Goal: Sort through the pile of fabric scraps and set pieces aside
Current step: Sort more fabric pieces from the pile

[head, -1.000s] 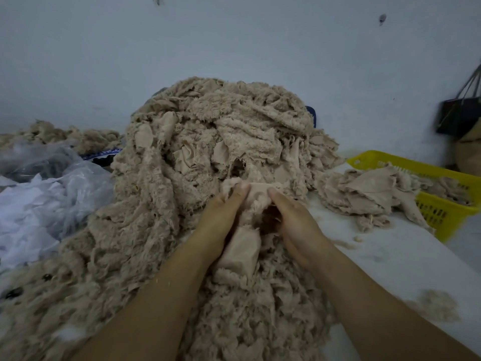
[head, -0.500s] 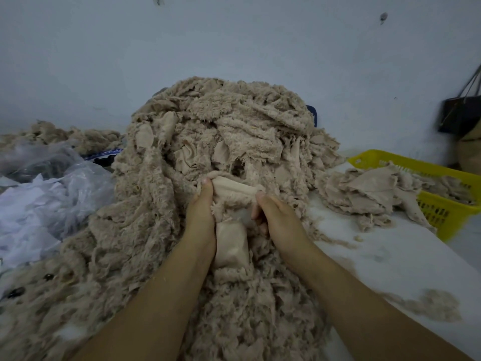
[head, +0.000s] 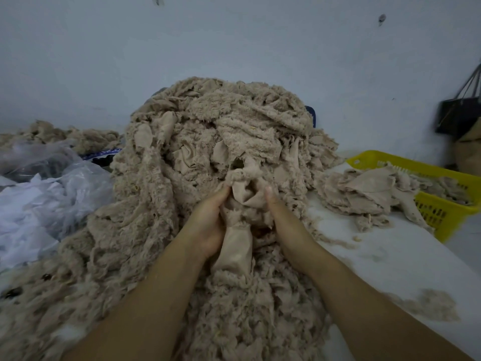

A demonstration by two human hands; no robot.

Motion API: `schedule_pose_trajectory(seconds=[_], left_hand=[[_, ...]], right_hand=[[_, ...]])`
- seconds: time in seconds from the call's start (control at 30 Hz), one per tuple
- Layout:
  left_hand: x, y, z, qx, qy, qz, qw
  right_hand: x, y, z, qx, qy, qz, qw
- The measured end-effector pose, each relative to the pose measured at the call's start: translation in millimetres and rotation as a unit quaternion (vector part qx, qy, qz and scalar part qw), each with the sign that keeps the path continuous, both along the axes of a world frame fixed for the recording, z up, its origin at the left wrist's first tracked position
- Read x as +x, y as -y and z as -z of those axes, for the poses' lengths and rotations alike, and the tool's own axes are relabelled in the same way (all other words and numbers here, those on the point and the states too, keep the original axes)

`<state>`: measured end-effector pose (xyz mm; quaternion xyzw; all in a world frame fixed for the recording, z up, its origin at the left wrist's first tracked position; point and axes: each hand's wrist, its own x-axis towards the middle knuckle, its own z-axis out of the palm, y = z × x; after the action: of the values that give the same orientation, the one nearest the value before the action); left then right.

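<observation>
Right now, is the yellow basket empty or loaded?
Loaded. Beige scraps lie inside the yellow basket and drape over its left rim onto the table. Depth: cannot tell.

scrap pile (head: 208, 142) centre, basket (head: 442, 175) right, bags (head: 52, 194) left

My left hand (head: 208, 225) and right hand (head: 283, 225) gripping one beige scrap (head: 238, 246), big fluffy pile (head: 208, 142) behind, yellow basket (head: 447, 212) at right
</observation>
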<state>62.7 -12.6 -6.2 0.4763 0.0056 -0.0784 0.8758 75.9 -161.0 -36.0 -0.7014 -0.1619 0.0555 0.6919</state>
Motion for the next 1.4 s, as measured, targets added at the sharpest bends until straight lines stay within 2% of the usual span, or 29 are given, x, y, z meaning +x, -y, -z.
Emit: schedule_pose_trajectory(seconds=[0.17,0.3,0.37,0.47,0.57,0.67,0.77,0.83,0.93,1.1,1.17,1.27,1.4], left_hand=[[2,7,5,0.082,0.037,0.023,0.996],[2,10,10,0.161,0.114,0.031,0.98],[3,13,11,0.206,0.129,-0.011,0.97],[7,9,10,0.196,0.048,-0.139,0.97],[6,2,8,0.092,-0.028,-0.202,0.975],[1,2,4,-0.039,-0.073,-0.165,0.983],[2,2,1,-0.056,-0.07,-0.116,0.989],[2,2,2,-0.025,-0.066,-0.098,0.993],[-1,7,3,0.034,-0.038,-0.095,0.994],[-9,16,3,0.162,0.027,-0.053,0.985],[-10,17,4,0.215,0.052,-0.03,0.975],[-11,19,6,0.218,0.074,0.01,0.973],[-10,21,7,0.184,0.124,0.009,0.975]], right_hand=[[4,4,2,0.042,-0.031,0.014,0.999],[1,2,-3,-0.023,0.001,0.082,0.996],[0,1,-4,-0.022,0.021,0.101,0.994],[-5,2,-6,-0.047,0.08,0.119,0.988],[-6,-1,-5,-0.053,0.105,0.098,0.988],[-6,-3,-4,-0.053,0.1,0.09,0.989],[-3,1,-1,-0.06,0.076,0.107,0.99],[-2,3,0,-0.041,0.027,0.1,0.994],[1,4,2,0.045,-0.048,0.058,0.996],[0,2,-2,0.082,-0.07,0.001,0.994],[0,2,-2,0.096,-0.087,0.018,0.991],[3,2,-1,0.149,-0.127,0.042,0.98],[6,1,1,0.162,-0.117,0.068,0.978]])
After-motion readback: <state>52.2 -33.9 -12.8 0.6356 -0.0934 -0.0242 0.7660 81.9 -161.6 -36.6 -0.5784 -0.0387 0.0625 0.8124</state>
